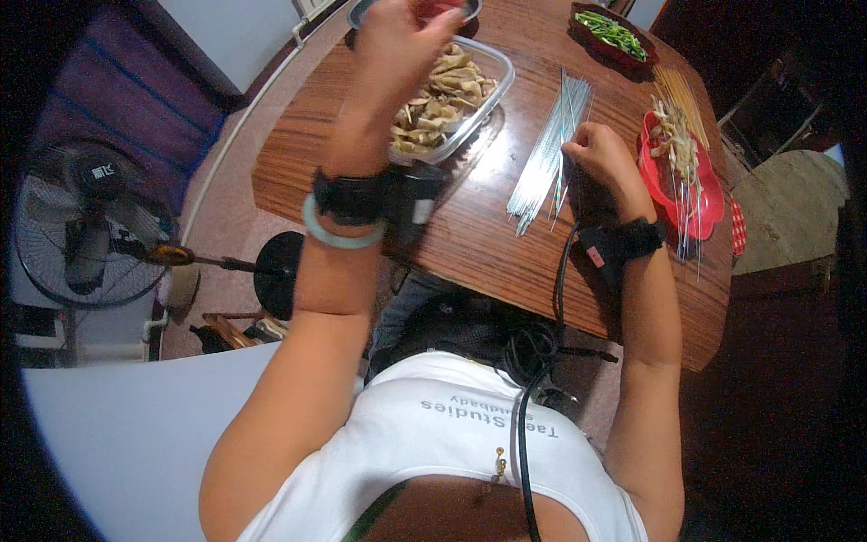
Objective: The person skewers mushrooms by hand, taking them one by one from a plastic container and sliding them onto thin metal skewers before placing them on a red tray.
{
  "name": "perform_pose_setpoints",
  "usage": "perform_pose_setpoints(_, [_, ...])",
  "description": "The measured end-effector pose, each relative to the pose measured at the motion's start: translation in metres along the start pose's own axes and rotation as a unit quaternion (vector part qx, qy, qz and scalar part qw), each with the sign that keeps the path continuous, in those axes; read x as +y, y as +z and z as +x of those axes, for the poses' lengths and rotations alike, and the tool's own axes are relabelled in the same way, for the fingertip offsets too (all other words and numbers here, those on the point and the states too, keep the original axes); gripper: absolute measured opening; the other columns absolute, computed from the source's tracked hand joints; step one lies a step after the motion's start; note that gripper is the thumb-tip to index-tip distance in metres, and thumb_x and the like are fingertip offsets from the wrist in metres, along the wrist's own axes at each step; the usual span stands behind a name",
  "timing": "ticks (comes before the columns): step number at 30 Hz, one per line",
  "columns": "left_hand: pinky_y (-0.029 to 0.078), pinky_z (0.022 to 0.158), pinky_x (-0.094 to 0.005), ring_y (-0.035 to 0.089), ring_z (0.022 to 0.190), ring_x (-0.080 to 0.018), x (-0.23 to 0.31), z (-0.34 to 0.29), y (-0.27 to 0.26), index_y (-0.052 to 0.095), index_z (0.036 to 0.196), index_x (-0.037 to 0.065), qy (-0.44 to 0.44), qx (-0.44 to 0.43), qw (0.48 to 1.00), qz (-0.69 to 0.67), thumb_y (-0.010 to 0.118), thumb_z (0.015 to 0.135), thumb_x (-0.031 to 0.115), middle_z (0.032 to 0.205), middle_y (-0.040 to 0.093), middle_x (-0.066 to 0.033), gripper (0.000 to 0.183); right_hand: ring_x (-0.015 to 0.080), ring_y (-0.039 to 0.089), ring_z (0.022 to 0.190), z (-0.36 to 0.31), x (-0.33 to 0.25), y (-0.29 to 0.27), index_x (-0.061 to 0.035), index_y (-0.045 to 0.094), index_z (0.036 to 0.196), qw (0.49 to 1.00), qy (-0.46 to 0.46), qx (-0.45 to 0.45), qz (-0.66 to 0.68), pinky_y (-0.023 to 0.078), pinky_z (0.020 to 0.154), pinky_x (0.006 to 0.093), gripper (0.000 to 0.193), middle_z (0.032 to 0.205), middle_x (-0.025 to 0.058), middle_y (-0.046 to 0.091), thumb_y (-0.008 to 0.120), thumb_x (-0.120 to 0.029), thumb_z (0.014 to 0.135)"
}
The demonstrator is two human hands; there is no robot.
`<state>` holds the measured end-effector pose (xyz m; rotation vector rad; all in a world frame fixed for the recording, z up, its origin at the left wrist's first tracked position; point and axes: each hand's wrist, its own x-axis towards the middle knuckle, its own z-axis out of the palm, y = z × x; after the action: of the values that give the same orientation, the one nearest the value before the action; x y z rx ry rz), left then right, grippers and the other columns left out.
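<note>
My left hand [408,34] reaches over a dark-rimmed bowl [359,13] at the far edge of the table. Its fingers are partly cut off by the top of the picture, and something red shows beside them. Below that hand stands a clear plastic container [502,77] full of pale brown, folded food pieces [456,86]. My right hand [607,163] is closed, thumb and forefinger pinching a thin metal skewer [558,185] at the right side of a loose bundle of metal skewers [542,149] lying on the table.
Right of my right hand, a red plate [652,176] holds skewered pale strips [677,149]. Bamboo skewers [682,95] lie beyond it. A dark red dish [578,20] carries cut green vegetables [612,34]. A black cable [562,280] hangs past the wooden table's [488,239] near edge. A fan [95,221] stands left.
</note>
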<state>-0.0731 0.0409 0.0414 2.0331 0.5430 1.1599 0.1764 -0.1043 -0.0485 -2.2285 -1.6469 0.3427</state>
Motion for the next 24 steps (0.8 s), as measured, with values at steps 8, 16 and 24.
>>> perform_pose_setpoints(8, [0.045, 0.066, -0.0239, 0.054, 0.072, -0.0106, -0.044, 0.009, -0.045, 0.057, 0.089, 0.000, -0.086, -0.245, 0.938, 0.230, 0.058, 0.076, 0.010, 0.077, 0.059, -0.0050, 0.016, 0.0366, 0.056, 0.076, -0.008, -0.008, -0.007, 0.0046, 0.057, 0.076, 0.995, 0.072, 0.034, -0.061, 0.044, 0.067, 0.0430, 0.034, 0.078, 0.0237, 0.057, 0.061, -0.026, 0.063])
perform_pose_setpoints(16, [0.044, 0.064, -0.0275, 0.054, 0.070, -0.0135, -0.068, 0.041, -0.017, 0.059, 0.086, 0.000, -0.043, -0.230, 0.911, 0.339, 0.057, 0.071, 0.004, 0.076, 0.061, -0.0078, 0.015, 0.0362, 0.057, 0.073, -0.014, 0.009, -0.011, 0.0047, 0.059, 0.073, 0.991, 0.130, -0.038, -0.011, 0.045, 0.064, 0.0412, 0.034, 0.076, 0.0248, 0.056, 0.061, -0.027, 0.061])
perform_pose_setpoints(24, [0.045, 0.058, -0.0336, 0.058, 0.064, -0.0273, -0.045, 0.031, 0.002, 0.061, 0.075, 0.003, 0.001, -0.300, 0.863, 0.406, 0.060, 0.067, 0.010, 0.069, 0.059, -0.0149, 0.012, 0.0374, 0.055, 0.073, -0.031, -0.002, -0.013, 0.0061, 0.057, 0.069, 0.987, 0.052, 0.045, -0.142, 0.045, 0.063, 0.0409, 0.029, 0.075, 0.0255, 0.055, 0.057, -0.022, 0.064])
